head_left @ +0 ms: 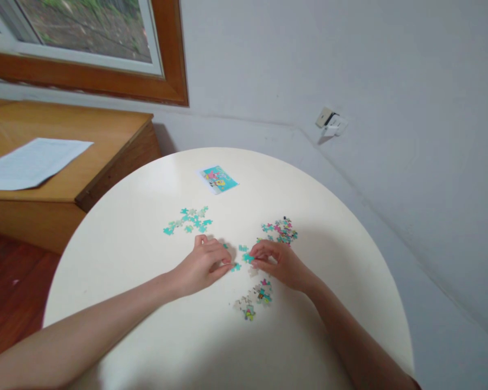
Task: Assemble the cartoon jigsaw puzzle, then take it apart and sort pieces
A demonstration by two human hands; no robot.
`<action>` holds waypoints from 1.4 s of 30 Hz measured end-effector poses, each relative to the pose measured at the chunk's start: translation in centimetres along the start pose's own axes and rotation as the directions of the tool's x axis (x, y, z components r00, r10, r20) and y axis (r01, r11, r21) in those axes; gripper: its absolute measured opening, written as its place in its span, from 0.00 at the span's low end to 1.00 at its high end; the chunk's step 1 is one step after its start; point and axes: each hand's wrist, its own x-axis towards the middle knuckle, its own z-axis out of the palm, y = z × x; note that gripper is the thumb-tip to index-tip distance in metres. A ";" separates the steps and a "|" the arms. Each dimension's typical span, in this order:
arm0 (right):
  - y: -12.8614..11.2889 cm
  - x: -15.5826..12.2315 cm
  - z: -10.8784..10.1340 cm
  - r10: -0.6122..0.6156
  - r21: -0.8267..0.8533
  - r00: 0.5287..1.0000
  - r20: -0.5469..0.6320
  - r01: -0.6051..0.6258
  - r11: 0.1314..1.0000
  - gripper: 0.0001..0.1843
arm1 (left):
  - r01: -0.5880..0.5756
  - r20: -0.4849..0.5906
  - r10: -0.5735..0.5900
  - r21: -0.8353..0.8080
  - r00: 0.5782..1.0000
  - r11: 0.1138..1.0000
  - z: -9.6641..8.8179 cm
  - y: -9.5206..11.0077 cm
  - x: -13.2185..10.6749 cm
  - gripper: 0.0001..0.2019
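Nearest us in the head view, the forearms run out of frame. Left hand: fingertips at a small teal piece on the white table, and we can't tell whether they pinch it. Right hand: fingers bent at another teal piece, partly covering it; that grip's unclear to us too. Beyond, the picture card looks too blurred to read.

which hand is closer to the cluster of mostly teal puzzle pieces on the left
Left. The left hand is just on the near side of that teal cluster; the right hand is farther off, to its right.
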 end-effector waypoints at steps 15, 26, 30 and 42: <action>0.3 0.4 0.3 -0.102 -0.229 0.980 -0.169 0.062 0.972 0.07 | -0.154 -0.014 0.156 0.089 0.988 0.984 0.1 0.0 -0.3 0.08; 0.2 0.1 2.9 -0.121 -0.109 0.983 -0.136 0.107 0.988 0.05 | -0.144 -0.083 0.146 0.033 0.986 0.989 0.5 -0.1 -0.4 0.09; 0.5 0.2 3.3 -0.125 -0.103 0.984 -0.124 0.112 0.988 0.06 | -0.196 -0.120 0.198 0.032 0.973 0.980 0.5 0.3 -0.3 0.10; 1.4 0.4 2.2 -0.081 -0.124 0.966 -0.246 0.051 0.991 0.09 | 0.373 -0.114 -0.370 0.006 0.922 0.928 -4.9 -4.0 0.9 0.09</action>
